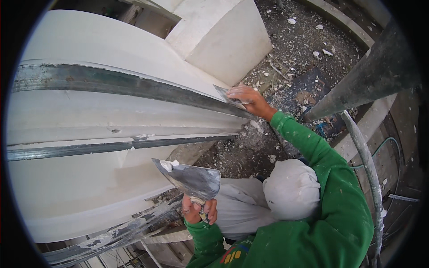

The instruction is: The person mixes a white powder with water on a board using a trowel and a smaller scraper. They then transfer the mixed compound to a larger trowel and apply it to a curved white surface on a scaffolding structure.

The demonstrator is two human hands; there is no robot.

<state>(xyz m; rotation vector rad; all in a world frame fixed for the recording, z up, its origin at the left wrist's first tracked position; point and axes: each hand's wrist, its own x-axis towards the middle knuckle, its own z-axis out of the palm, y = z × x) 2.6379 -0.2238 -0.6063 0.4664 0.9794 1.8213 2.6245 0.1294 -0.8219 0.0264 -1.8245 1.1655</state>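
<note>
My left hand (199, 210) is closed around the handle of a trowel (190, 178), low in front of me. The trowel's broad grey blade points up and left, with a dab of white plaster (169, 165) on its edge. My right hand (248, 99) reaches far forward, its fingers bent over a thin flat metal scraper blade (225, 94). That blade lies against the white wall surface (178, 76), just beside the end of a long dark metal strip (120, 87). Part of the blade is hidden under my fingers.
A second metal strip (89, 148) runs along the wall nearer me. Plaster crumbs litter the dark ground (290, 67). A white block (228, 40) stands at the far side. Thick (362, 76) and thin metal pipes (368, 169) pass on the right. Plaster-smeared rails (120, 230) cross lower left.
</note>
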